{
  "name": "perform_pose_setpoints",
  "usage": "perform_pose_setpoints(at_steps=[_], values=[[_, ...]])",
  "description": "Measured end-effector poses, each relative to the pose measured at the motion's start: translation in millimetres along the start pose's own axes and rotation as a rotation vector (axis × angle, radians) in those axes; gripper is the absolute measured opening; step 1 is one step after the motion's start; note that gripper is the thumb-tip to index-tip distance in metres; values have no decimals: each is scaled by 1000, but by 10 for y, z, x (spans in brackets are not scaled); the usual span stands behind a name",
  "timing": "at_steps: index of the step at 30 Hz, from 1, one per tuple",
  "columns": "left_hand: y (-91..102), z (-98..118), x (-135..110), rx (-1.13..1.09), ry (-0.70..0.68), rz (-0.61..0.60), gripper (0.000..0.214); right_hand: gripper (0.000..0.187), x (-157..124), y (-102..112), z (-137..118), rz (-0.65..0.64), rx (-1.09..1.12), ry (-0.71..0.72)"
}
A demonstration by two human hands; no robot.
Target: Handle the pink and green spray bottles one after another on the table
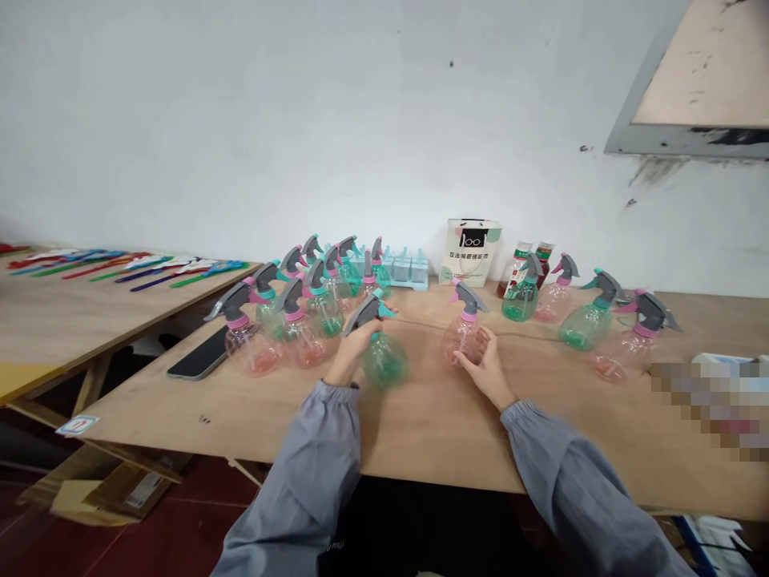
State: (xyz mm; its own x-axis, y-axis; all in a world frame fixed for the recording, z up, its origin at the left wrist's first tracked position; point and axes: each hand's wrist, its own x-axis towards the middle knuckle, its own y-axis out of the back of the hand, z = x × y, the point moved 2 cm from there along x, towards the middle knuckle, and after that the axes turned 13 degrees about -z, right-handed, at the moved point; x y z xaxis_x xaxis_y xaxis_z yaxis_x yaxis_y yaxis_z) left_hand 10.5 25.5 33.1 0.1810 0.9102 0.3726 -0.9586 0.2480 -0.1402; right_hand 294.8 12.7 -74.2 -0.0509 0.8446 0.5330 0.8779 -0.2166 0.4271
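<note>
My left hand (359,343) is closed around the neck of a green spray bottle (385,362), whose grey and teal trigger head tips above my fingers. The bottle's body is smeared by motion. A pink spray bottle (461,340) stands upright with my right hand (486,367) wrapped about the right side of its round body. Left of my hands, pink and green spray bottles (306,346) stand in a cluster. Over on the right are more of them, among them a green spray bottle (585,324) and a pink spray bottle (622,353).
A dark phone (198,353) lies at the table's left. Behind stand a pale blue rack (410,272), a printed paper bag (470,255) and red-brown bottles (515,268) against the wall. Colourful strips (120,264) cover part of another table (78,312). The right edge is blurred out.
</note>
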Motion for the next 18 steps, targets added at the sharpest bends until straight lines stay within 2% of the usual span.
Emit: perform_pose_setpoints(at_steps=[3,6,14,18], values=[[233,189,112,187,-95,101,13,83,-1,-2,2,3,2,3],[417,257,257,344,-124,201,11,83,1,-8,15,5,12,3],[578,-127,601,425,-109,215,15,82,2,-6,-11,-3,4,-2],[591,-220,724,397,-194,196,38,82,-5,-8,-23,-17,13,-3]])
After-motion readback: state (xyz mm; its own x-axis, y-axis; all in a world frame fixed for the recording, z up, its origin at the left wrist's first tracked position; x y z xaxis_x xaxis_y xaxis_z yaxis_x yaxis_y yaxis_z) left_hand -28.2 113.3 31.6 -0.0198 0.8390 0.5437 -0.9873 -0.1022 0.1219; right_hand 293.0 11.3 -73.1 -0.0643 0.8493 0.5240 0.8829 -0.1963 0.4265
